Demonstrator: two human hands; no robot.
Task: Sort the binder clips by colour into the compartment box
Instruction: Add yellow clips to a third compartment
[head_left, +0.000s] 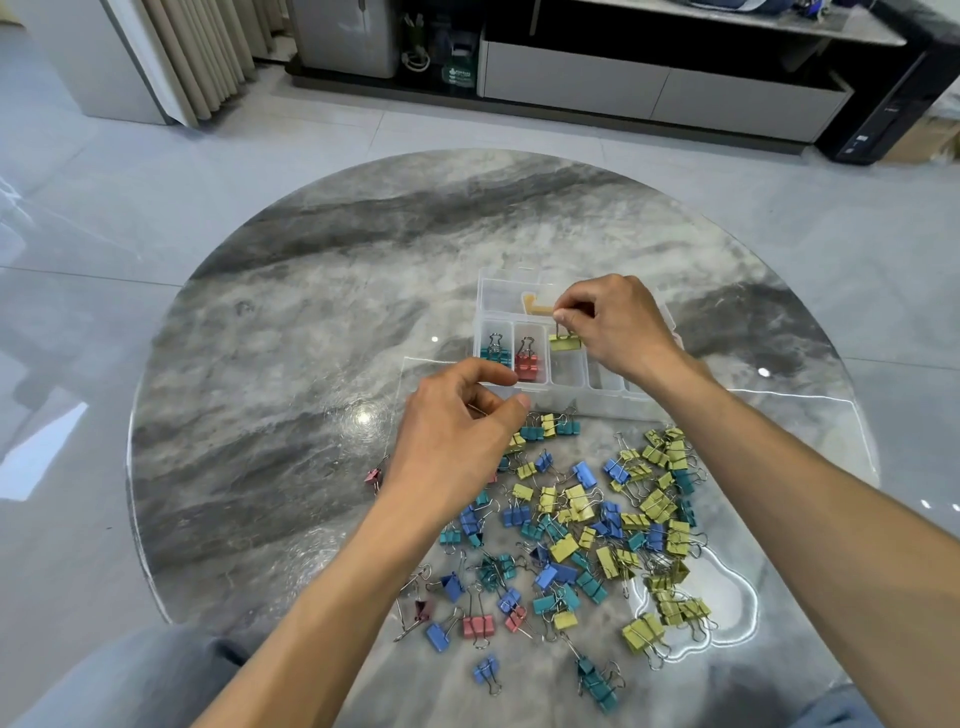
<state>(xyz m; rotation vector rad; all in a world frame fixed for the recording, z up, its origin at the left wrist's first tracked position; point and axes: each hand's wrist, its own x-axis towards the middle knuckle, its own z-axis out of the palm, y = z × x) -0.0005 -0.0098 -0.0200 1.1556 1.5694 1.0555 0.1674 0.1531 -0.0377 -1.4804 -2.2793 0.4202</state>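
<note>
In the lower right of the frame, loose binder clips (571, 540) of yellow, blue, teal and pink lie scattered on the bench (311, 312). Above them the left hand (457, 431) hovers with fingers curled (whether it holds anything I cannot tell). At centre right the right hand (618, 322) pinches a yellow clip (565, 340) by its wire handle over the compartment box (519, 395), beside the compartments holding teal and pink; I judge the next move is releasing it there.

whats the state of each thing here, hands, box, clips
right hand: pinches the wire handle of a yellow clip, held over the third compartment
left hand: fingers curled above the pile; whether it holds anything is unclear
box: open, clear
teal clip: upright in the first compartment
red clip: upright in the second compartment
loose clips: unsorted on the table
</note>
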